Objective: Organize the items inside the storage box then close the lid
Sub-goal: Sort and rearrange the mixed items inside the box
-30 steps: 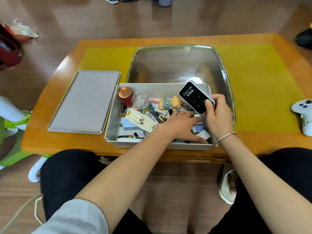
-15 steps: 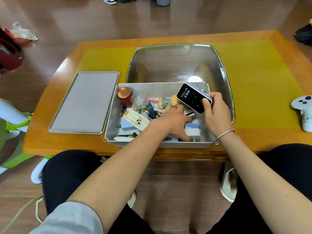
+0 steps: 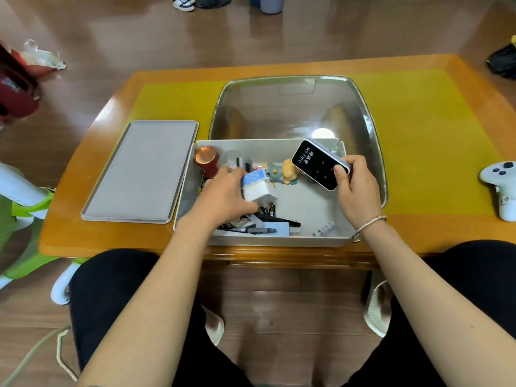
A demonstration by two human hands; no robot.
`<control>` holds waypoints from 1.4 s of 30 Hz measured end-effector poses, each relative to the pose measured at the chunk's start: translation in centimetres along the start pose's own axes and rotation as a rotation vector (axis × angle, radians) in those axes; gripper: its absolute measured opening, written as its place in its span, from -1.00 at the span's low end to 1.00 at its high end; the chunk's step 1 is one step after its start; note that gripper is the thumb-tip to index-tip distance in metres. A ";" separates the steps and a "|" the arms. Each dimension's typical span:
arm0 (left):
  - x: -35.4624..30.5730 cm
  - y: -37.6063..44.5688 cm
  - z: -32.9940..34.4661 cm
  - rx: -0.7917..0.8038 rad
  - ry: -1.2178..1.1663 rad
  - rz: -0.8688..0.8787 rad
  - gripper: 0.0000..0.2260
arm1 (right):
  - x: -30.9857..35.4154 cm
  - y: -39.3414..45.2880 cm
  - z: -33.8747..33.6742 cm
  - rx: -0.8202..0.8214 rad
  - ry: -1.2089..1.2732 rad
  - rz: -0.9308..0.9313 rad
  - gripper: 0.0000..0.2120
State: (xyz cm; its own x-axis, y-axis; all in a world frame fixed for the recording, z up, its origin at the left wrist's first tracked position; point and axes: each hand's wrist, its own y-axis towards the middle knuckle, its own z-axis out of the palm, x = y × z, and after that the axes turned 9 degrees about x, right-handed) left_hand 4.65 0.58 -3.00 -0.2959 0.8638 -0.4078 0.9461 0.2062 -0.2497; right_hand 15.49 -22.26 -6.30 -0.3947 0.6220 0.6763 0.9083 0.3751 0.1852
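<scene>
A grey storage box (image 3: 329, 240) is set at the near edge of a wooden table (image 3: 418, 230), with its flat grey lid (image 3: 142, 171) laid just beside it on the left and a clear plastic cover (image 3: 290, 107) standing against its far side. Inside the box, a copper-topped red tin (image 3: 206, 160) is seen in the far left corner, a small animal figurine (image 3: 282, 171) near the far wall, and pens (image 3: 259, 229), a white card and a small white ridged piece (image 3: 324, 229) along the near wall; the right part of the floor is bare. A white block with a blue dotted top (image 3: 258, 185) is gripped by the left hand (image 3: 223, 196), whose fingers are curled round it above the left half of the box. A black pocket Wi-Fi device (image 3: 318, 164) is held tilted over the far right corner by the right hand (image 3: 354, 188), thumb on its face and fingers wrapped behind. A white game controller (image 3: 499, 182) lies well apart at the right edge of the table.
</scene>
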 end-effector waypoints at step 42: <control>-4.2 2.5 2.4 0.142 0.129 0.405 -0.71 | -0.1 0.0 0.0 -0.002 0.035 -0.003 -0.82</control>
State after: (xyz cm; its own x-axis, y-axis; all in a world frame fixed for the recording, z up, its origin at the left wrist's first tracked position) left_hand 7.93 -3.67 -4.01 0.1217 0.9140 -0.3871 0.9523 -0.2175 -0.2141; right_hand 15.52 -22.32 -6.41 -0.3926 0.5965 0.7001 0.9073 0.3759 0.1885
